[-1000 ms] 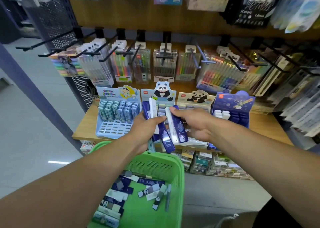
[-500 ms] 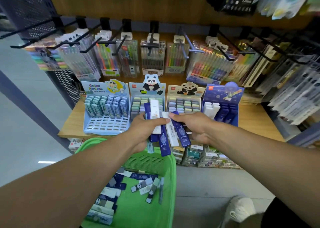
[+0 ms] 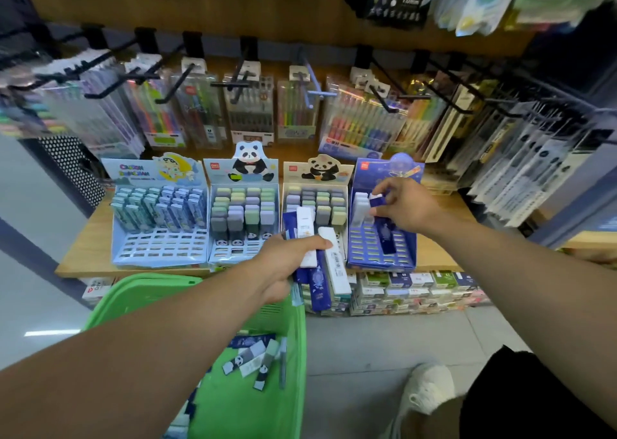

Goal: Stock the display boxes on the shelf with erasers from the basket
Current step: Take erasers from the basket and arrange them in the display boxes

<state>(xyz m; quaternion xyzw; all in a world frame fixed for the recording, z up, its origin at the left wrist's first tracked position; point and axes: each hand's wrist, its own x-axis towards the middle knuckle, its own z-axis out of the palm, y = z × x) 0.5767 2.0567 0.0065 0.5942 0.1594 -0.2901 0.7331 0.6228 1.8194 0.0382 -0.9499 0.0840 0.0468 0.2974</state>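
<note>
My left hand [image 3: 283, 265] grips a bundle of long erasers [image 3: 320, 271], dark blue and white, held over the shelf's front edge. My right hand [image 3: 405, 206] holds one dark blue eraser [image 3: 384, 230] inside the dark blue display box [image 3: 405, 258] at the right end of the row, beside a few white erasers standing at its back. Three more display boxes stand to its left: a light blue one [image 3: 123, 255] and two panda ones [image 3: 242, 171] [image 3: 319, 173], all partly filled. The green basket [image 3: 293, 355] below holds several loose erasers [image 3: 257, 360].
The boxes sit on a wooden shelf [image 3: 86, 241]. Pen packs [image 3: 248, 111] hang from black hooks above it. Small boxed goods [image 3: 410, 291] are stacked under the shelf. A white shoe [image 3: 427, 388] stands on the grey floor at lower right.
My right hand has pulled one dark blue eraser from the bundle and carried it right into the dark blue box. The left hand keeps holding the rest. The view has tilted down.
</note>
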